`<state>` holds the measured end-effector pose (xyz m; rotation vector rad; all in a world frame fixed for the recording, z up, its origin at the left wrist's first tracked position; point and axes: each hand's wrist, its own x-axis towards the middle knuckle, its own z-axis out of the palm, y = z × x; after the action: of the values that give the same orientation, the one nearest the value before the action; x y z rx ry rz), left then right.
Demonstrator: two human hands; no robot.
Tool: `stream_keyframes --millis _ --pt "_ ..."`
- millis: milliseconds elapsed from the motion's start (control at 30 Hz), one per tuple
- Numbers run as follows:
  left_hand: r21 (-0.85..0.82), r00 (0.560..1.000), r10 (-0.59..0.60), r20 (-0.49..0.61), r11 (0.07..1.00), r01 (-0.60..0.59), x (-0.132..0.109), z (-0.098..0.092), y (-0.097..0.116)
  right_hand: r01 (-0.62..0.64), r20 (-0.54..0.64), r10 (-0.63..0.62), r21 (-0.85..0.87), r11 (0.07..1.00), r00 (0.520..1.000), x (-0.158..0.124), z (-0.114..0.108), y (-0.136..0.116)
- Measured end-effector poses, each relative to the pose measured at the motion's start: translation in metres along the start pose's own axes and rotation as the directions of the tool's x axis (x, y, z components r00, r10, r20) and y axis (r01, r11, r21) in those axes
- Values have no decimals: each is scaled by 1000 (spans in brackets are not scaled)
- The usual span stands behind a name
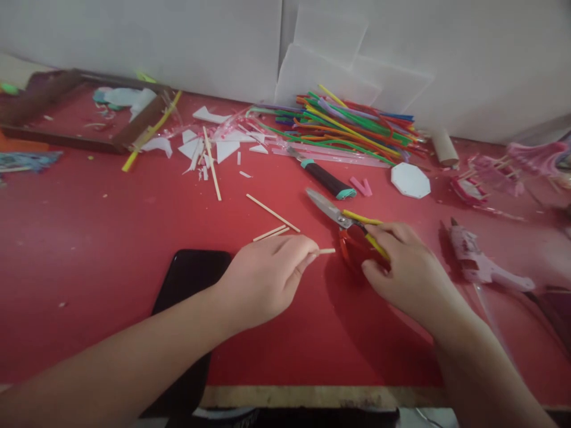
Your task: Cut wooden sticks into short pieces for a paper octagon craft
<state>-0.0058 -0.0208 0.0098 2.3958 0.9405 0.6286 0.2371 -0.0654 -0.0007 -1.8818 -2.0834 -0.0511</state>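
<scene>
My left hand (272, 276) is pinching a thin wooden stick (327, 251) between thumb and forefinger, and its pale end is poking out to the right. My right hand (404, 264) is half curling at the yellow-and-red handles of the shears (326, 207), with my thumb standing apart from the fingers; how firmly it is gripping, I cannot tell. The blades are pointing away from me and to the left, above the worktop (285, 351).

Just beyond my left hand, a longer stick (267, 208) is lying aslant, with two shorter sticks (269, 232) lying close together beside it. A black phone (191, 270) is lying partly under my left forearm.

Farther out, a knife (328, 178) with a black and teal handle is lying beyond the shears, near two pink pieces (360, 186) and a white octagon (411, 181). To my right, a pink glue gun (479, 258) is resting on its side. Toward the wall, a bundle of colourful pipe cleaners (357, 128) is lying between white scraps (228, 150) and a cardboard tube (445, 148). At far left, a brown frame (66, 139) is sitting flat.
</scene>
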Motion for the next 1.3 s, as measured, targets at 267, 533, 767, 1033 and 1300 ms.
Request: stream_keyframes --millis 267,533,767,1033,1300 --pt "330 967 255 21 911 -247 -1 8 0 436 -66 -434 242 867 899 0 -4 -38" --pt "426 982 160 101 885 -188 -2 10 6 485 -35 -484 77 871 875 -2 7 -44" --pt "413 979 156 130 889 -196 -6 11 10 429 -106 -430 -31 903 897 -2 8 -51" --pt "329 992 23 122 942 -63 1 14 8 373 -135 -365 40 927 921 -7 18 -69" --pt "-97 992 -77 -100 993 68 2 -7 -7 326 -230 -288 145 934 929 0 16 -50"
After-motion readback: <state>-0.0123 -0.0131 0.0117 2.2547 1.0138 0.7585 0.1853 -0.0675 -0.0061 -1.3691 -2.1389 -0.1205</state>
